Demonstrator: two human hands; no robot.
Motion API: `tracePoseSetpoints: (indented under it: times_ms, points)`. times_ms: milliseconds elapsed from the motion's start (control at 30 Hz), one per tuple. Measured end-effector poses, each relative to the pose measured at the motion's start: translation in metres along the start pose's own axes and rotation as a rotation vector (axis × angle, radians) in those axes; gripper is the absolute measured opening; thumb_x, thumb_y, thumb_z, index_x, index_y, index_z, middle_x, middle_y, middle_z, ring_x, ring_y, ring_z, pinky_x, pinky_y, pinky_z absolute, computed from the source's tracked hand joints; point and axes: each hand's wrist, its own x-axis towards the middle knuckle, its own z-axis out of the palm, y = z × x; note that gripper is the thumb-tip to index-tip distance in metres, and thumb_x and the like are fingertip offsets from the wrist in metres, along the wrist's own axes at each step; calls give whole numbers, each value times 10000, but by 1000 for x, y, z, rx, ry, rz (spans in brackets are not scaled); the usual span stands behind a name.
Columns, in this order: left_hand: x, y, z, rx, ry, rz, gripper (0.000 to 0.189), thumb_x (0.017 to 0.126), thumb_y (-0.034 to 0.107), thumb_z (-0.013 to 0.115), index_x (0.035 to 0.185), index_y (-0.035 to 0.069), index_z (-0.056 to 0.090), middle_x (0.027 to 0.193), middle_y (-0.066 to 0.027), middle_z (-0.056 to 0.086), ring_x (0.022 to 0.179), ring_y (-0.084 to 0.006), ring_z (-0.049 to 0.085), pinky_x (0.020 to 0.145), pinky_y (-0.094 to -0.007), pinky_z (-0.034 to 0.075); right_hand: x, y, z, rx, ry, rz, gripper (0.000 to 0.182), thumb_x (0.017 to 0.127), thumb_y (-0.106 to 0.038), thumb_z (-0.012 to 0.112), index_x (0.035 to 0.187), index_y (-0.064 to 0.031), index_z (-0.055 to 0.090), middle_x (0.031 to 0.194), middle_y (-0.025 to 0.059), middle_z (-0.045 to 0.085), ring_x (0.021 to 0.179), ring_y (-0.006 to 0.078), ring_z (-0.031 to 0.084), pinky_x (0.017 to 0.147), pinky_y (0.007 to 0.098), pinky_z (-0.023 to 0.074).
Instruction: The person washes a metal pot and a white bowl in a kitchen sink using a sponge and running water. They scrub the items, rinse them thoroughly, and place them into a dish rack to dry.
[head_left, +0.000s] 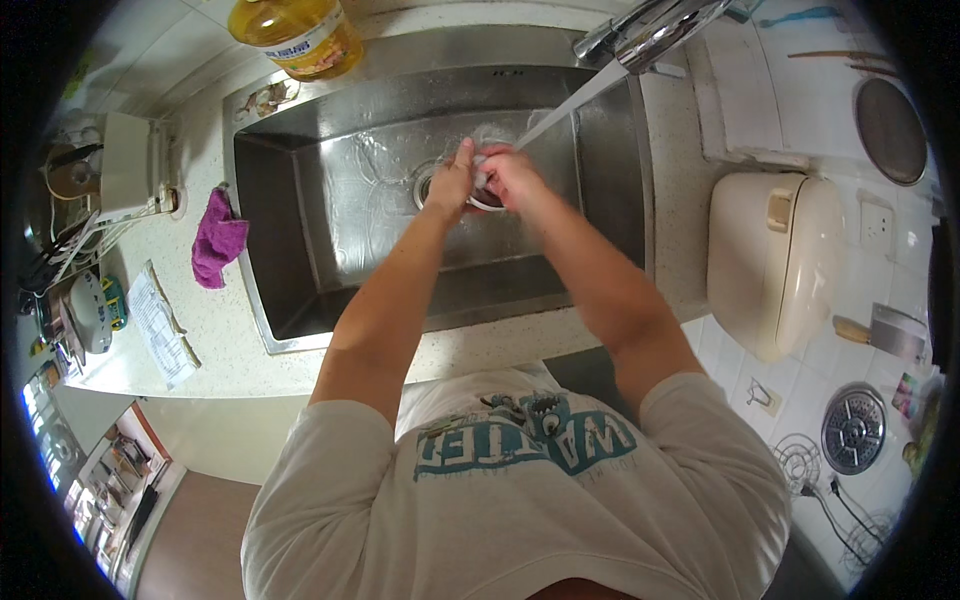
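Over the stainless steel sink (442, 300), my left hand (453, 184) grips a small round dish with a white rim (487, 206), which looks like a bowl. My right hand (511, 176) is at the dish's other side, fingers curled on a whitish wet thing (480, 174) that I cannot make out. A stream of water (574, 103) runs from the chrome faucet (641, 45) down to my right hand and splashes behind it. The drain (424, 187) shows partly beside my left hand. My fingers hide most of the dish.
A purple cloth (217, 244) lies on the counter left of the sink, near a printed packet (161, 322). A bottle of yellow oil (300, 37) stands at the back left. To the right is a cream rice cooker (772, 255); a cleaver (892, 331) hangs on the tiled wall.
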Motion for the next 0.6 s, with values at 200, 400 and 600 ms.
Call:
tracePoseSetpoints:
  times_ms: [200, 400, 600]
  points:
    - [-13, 14, -3, 157, -83, 82, 646, 880, 534, 557, 1270, 22, 509, 1105, -150, 605, 850, -263, 653, 573, -399, 569, -10, -4, -12, -266, -254, -28, 223, 729, -19, 560, 938, -37, 636, 801, 46, 615, 694, 161, 576, 590, 302, 456]
    - [33, -26, -34, 455, -138, 307, 416, 831, 118, 519, 1236, 39, 570, 997, -143, 650, 731, -240, 664, 494, -362, 537, -22, -71, -24, -842, -578, -127, 295, 632, 3, 564, 916, -41, 629, 881, 27, 604, 843, 138, 545, 709, 276, 436]
    - [-7, 2, -19, 378, -211, 207, 441, 784, 52, 497, 1214, 32, 594, 1015, -128, 650, 792, -234, 648, 612, -325, 527, -15, -67, -30, -1453, -305, -485, 654, 699, -226, 749, 1284, -75, 498, 1178, 192, 580, 1145, 343, 534, 944, 385, 452]
